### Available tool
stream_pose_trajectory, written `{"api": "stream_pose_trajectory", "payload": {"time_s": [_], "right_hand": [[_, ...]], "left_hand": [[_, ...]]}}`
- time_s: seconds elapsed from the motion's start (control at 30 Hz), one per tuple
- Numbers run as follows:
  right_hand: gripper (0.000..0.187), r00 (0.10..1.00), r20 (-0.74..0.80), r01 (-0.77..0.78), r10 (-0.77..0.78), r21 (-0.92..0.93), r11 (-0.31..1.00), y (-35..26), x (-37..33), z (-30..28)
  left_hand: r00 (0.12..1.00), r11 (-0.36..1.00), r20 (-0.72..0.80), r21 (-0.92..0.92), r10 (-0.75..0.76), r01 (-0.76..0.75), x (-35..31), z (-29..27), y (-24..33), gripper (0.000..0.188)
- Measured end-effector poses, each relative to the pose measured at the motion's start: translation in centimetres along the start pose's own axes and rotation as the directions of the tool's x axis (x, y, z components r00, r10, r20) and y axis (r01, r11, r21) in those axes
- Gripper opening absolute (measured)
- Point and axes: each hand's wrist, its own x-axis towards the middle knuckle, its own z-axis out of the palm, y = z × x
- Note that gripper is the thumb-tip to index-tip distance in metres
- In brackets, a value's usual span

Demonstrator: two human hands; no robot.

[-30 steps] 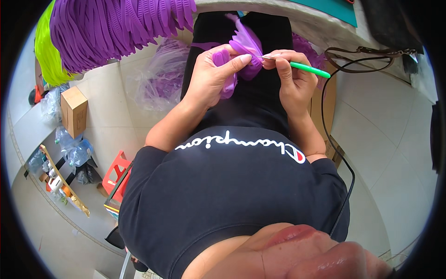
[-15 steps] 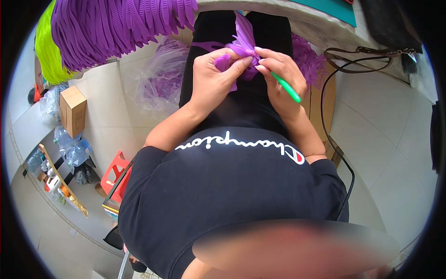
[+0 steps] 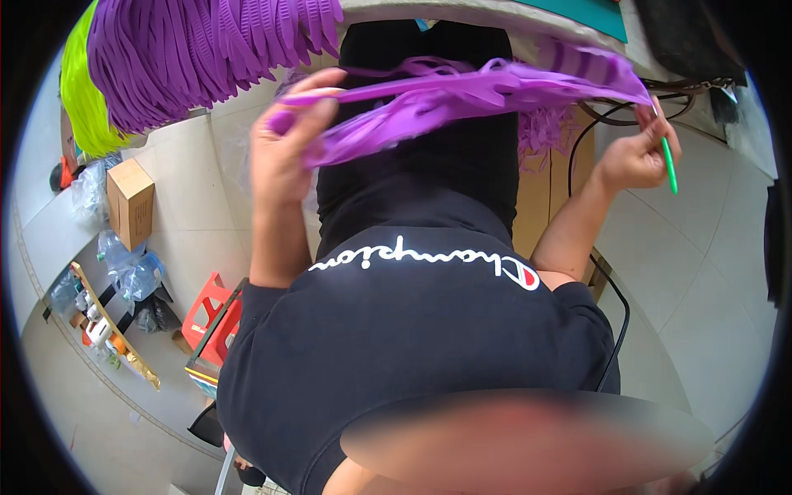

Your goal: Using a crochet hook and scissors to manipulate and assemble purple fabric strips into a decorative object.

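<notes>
A thin purple rubbery strip with loose offcuts (image 3: 462,92) stretches across above my lap, its middle smeared by motion. My left hand (image 3: 285,153) grips its left end between thumb and fingers. Out to the right, my right hand (image 3: 639,157) is closed around a slim tool with a green handle (image 3: 669,169) and a thin metal tip. The strip's right end meets that tip at my fingers; whether the tip or the fingers hold it I cannot tell.
Purple strips (image 3: 198,58) hang in a thick row off the table edge at upper left, beside lime-green ones (image 3: 81,91). Purple scraps (image 3: 544,136) lie right of my legs. A dark cable (image 3: 619,305) runs down on the right. A cardboard box (image 3: 130,202) and a red stool (image 3: 210,318) stand left.
My hands have moved far apart, left hand leftward and right hand rightward with the green tool. The purple strip, bunched between them before, is now drawn out lengthwise.
</notes>
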Motion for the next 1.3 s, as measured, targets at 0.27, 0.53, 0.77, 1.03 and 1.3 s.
{"api": "stream_pose_trajectory", "payload": {"time_s": [0.27,0.53,0.77,1.03,1.3], "right_hand": [[0.017,0.85,0.32,-0.452,0.419,0.032,0.891,0.8,-1.7,-1.9],[0.017,0.367,0.847,-0.739,0.386,0.013,0.674,-6.5,-2.0,0.4],[0.027,0.448,0.847,-0.398,-0.285,0.475,0.785,-15.8,-6.2,9.1],[0.015,0.597,0.797,-0.801,0.09,0.586,0.127,-15.5,4.7,8.2],[0.01,0.744,0.643,-0.649,0.184,0.76,-0.036,-10.7,14.5,7.5]], "left_hand": [[0.978,0.763,-0.118,-0.613,0.169,-0.206,0.3,-7.3,3.2,0.019],[0.905,0.889,-0.127,-0.174,0.405,-0.423,-1.0,-1.1,1.8,0.015],[0.877,0.873,0.027,-0.119,0.479,-0.473,-1.0,0.3,1.7,0.011],[0.953,0.939,0.263,0.266,0.149,-0.22,1.6,-0.9,-2.2,0.047],[0.734,0.842,0.503,0.512,-0.456,0.173,0.5,-3.6,-4.0,0.036]]}}
